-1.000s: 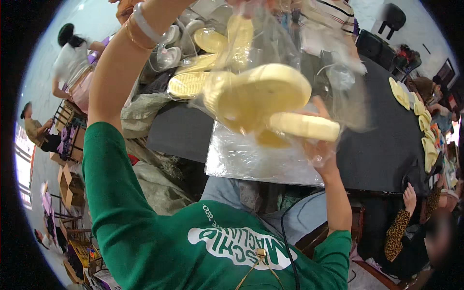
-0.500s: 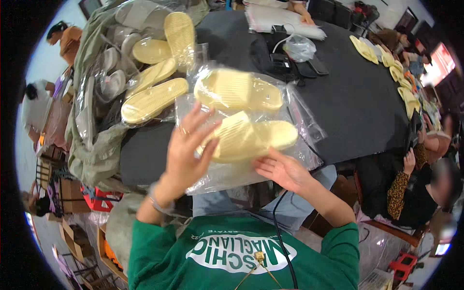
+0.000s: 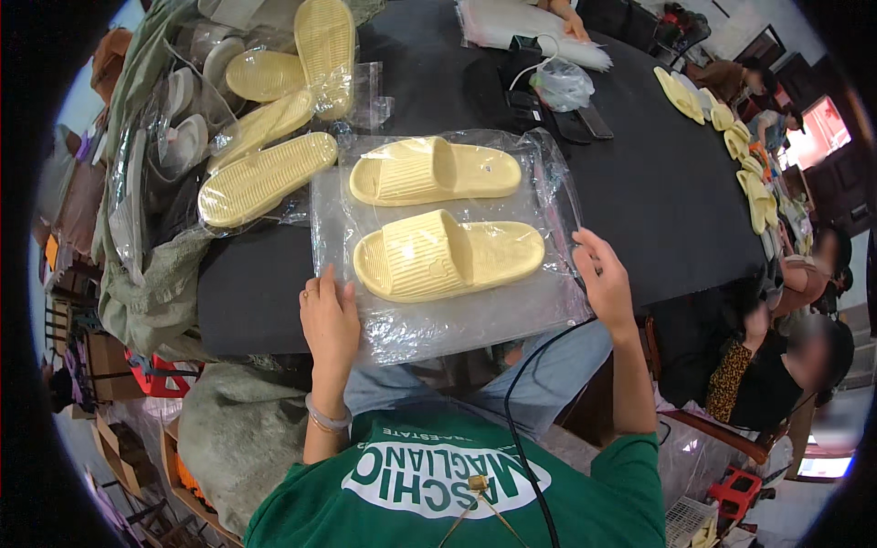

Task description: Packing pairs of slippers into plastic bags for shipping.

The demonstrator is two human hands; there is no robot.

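Note:
A pair of pale yellow slide slippers lies inside a clear plastic bag flat on the black table in front of me. The far slipper and the near slipper sit side by side, ribbed straps toward the left. At the bag's lower left edge rests my left hand, fingers stretched and apart, gripping nothing visible. By the bag's right edge is my right hand, its fingers loosely bent and apart; whether the fingertips touch the film is hard to tell.
Bagged yellow slippers and pale grey ones are heaped at left on grey-green cloth. Clear bags, a phone and a crumpled bag lie at the back. A cable crosses my lap. People sit at right.
Both hands have drawn away from the slippers to the bag's two sides. The bag now lies flatter, with the two slippers more evenly spaced.

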